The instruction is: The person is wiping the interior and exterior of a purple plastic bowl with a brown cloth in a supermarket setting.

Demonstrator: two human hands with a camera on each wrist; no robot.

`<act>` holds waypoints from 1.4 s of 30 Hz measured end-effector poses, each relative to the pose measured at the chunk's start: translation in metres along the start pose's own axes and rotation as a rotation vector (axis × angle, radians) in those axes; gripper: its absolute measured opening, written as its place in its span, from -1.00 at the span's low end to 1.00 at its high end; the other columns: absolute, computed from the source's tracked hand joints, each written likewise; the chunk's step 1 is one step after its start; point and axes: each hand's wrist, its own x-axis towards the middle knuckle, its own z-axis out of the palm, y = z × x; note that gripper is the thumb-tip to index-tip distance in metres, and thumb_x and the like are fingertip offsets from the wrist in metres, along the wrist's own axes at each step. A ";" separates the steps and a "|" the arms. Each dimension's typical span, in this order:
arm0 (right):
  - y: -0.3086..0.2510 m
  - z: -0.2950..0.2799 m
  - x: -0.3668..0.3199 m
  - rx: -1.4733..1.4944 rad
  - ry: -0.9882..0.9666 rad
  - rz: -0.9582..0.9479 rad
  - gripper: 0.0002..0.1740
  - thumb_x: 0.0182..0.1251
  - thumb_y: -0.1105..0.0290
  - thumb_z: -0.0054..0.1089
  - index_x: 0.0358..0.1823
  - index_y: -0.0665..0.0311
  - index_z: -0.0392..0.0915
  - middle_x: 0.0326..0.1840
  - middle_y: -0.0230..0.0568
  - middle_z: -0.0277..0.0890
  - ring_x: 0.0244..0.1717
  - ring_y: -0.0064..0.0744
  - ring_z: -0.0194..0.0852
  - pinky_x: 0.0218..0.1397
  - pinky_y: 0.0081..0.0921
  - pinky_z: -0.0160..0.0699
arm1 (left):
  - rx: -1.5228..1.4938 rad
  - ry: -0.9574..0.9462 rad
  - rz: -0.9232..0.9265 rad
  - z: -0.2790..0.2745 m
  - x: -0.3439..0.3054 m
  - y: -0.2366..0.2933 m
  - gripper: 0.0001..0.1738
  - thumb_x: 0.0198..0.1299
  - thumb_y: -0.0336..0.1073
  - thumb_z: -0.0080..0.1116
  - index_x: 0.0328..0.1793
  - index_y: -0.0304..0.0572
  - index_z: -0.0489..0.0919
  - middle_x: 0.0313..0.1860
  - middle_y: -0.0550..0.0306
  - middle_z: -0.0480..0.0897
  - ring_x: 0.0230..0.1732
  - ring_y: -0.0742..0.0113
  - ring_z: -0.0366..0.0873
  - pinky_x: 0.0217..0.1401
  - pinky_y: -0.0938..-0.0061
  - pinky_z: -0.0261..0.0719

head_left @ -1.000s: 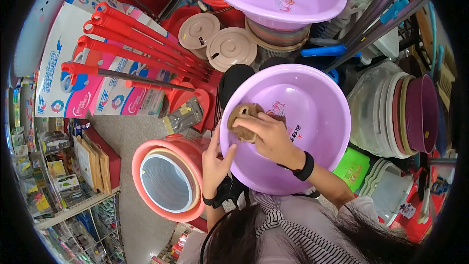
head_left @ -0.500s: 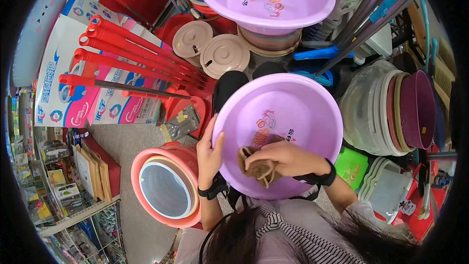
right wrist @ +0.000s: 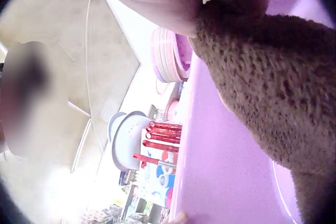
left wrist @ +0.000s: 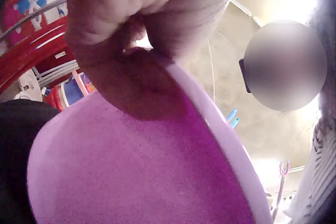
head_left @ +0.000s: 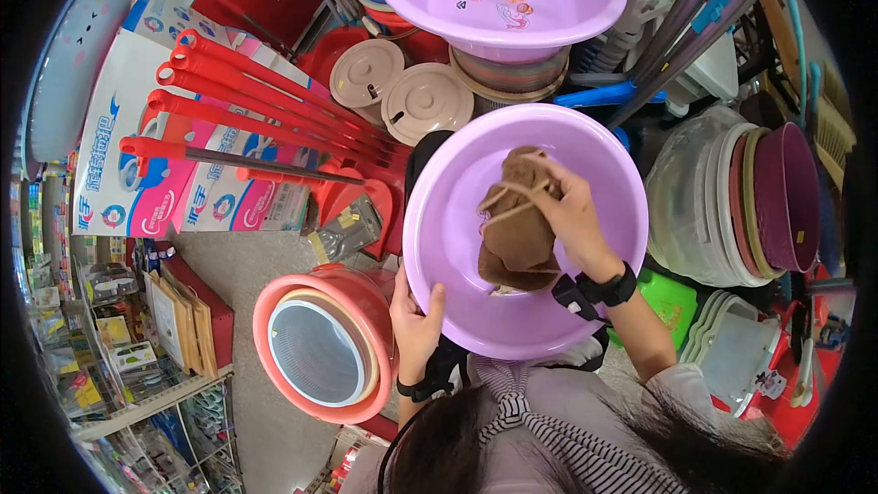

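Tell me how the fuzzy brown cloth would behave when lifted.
The brown cloth is probably floppy: it bunches and droops from the right hand. Its fuzzy nap should resist slipping. It looks light, since that hand alone holds it over the purple basin.

Housewares shop, by the stock. Shelf rack (head_left: 137, 410) full of small packaged goods (head_left: 133, 355); printed cartons (head_left: 102, 151) beside a row of red poles (head_left: 265, 96); 2 tan lids (head_left: 427, 105); nested tubs (head_left: 786, 192), outermost with yellow sticker (head_left: 800, 237).
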 end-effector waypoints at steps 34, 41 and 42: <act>0.040 0.017 0.019 -1.190 0.018 -0.487 -0.53 -0.16 0.60 0.26 -0.08 0.36 0.47 -0.13 0.01 0.51 -0.21 0.10 0.46 -0.21 -0.15 0.57 | 0.014 -0.036 0.032 -0.005 0.002 0.003 -0.33 0.11 -0.68 0.02 0.41 -0.49 0.19 -0.03 0.05 0.60 -0.17 0.53 0.57 -0.11 0.68 0.51; 0.046 -0.039 0.012 -1.405 -0.355 -0.341 -0.84 -0.25 0.42 0.34 -0.52 0.21 0.61 -0.51 -0.07 0.55 -0.42 -0.03 0.58 -0.33 -0.15 0.55 | -0.031 0.106 -0.036 0.006 0.006 0.006 -0.36 0.14 -0.67 0.04 0.40 -0.53 0.21 -0.17 0.08 0.64 -0.27 0.56 0.58 -0.21 0.72 0.50; 0.046 -0.042 0.008 -1.405 -0.357 -0.341 -0.84 -0.25 0.42 0.34 -0.52 0.21 0.61 -0.51 -0.07 0.55 -0.42 -0.03 0.58 -0.33 -0.15 0.55 | -0.039 0.119 -0.019 0.007 0.006 0.006 -0.37 0.14 -0.66 0.05 0.39 -0.53 0.23 -0.21 0.09 0.65 -0.30 0.58 0.57 -0.23 0.73 0.49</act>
